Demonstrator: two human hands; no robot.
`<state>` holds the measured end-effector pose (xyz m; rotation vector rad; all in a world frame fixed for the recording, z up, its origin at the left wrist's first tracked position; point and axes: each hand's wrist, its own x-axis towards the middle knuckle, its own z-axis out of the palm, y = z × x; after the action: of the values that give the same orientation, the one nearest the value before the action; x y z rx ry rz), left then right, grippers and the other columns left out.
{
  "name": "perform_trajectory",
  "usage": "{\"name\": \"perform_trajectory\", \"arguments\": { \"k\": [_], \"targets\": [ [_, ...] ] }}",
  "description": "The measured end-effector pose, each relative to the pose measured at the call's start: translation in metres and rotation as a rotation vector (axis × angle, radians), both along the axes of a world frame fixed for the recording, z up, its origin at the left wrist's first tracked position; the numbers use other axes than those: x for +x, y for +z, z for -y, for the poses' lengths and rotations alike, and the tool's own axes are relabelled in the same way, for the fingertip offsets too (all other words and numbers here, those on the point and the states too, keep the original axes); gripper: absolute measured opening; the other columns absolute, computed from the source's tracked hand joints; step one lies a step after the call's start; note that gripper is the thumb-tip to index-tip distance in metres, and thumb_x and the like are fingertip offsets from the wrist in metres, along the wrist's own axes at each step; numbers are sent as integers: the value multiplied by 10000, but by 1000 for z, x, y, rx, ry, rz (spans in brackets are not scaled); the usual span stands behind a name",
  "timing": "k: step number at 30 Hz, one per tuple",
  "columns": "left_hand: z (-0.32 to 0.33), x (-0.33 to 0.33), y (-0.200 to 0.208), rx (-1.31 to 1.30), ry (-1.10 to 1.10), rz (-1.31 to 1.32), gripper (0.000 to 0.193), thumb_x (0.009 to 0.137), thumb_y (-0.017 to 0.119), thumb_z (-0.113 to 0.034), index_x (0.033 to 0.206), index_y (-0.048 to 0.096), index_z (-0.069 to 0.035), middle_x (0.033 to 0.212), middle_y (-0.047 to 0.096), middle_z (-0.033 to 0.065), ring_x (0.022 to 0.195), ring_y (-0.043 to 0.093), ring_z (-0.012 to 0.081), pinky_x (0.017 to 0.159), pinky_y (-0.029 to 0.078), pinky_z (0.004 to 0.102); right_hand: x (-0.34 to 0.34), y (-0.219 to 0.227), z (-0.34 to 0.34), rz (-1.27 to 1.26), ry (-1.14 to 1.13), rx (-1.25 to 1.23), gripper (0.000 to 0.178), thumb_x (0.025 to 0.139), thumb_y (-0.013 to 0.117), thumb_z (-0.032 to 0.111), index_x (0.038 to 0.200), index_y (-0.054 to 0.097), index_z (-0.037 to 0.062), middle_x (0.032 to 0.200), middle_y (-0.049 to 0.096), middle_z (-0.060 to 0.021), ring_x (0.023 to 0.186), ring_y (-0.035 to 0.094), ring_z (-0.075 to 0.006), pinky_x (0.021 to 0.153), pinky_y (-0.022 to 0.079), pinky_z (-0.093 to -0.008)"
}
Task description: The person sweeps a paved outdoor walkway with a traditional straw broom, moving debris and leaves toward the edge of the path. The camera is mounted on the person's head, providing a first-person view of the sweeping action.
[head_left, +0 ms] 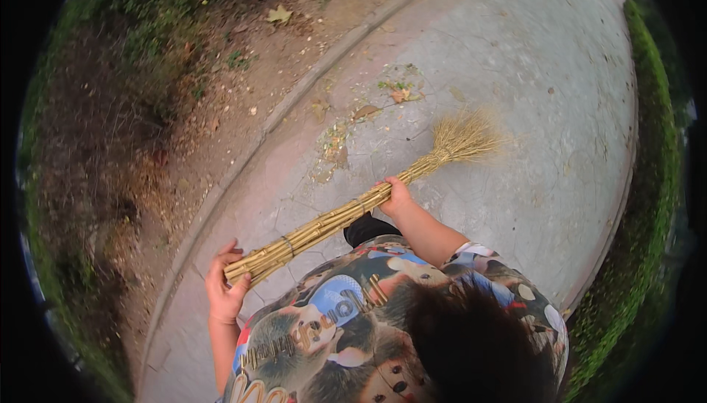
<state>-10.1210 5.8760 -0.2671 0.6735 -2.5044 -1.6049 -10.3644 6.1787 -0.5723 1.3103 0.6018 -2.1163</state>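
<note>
A long broom (317, 228) made of bundled yellow bamboo-like stalks lies aslant across the front of my body. My left hand (224, 279) wraps round the butt end of its handle at the lower left. Further up, just below the bristles, my right hand (395, 195) grips the stalks. Thin bands tie the bundle at several spots. The fanned bristles (468, 136) point to the upper right over the grey pavement; whether they touch it I cannot tell. Small litter and dry leaves (337, 145) lie beyond the handle.
A curb (294, 97) curves along the left side of the paved path (545, 108). Past it are bare soil (243, 101) and shrubs (110, 93). A green hedge (648, 204) borders the right side. Another leaf-and-twig cluster (399, 92) lies on the paving ahead.
</note>
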Motion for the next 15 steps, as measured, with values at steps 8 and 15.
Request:
{"name": "perform_trajectory", "arguments": {
  "k": [8, 15],
  "targets": [
    [-177, 239, 65, -446, 604, -180, 717, 753, 781, -401, 1331, 487, -96, 1500, 338, 240, 1181, 533, 322, 938, 470, 434, 148, 53, 104, -92, 815, -134, 216, 928, 625, 144, 1064, 505, 27, 979, 587, -110, 872, 613, -252, 789, 561, -408],
    [-368, 336, 122, -763, 1126, 249, 490, 678, 814, -148, 1056, 546, 11, 1249, 562, 245, 972, 637, 322, 843, 524, 409, 358, 85, 138, -115, 1484, -213, 229, 891, 650, 160, 1025, 519, 27, 882, 571, -80, 814, 623, -237, 721, 588, -444]
  ]
}}
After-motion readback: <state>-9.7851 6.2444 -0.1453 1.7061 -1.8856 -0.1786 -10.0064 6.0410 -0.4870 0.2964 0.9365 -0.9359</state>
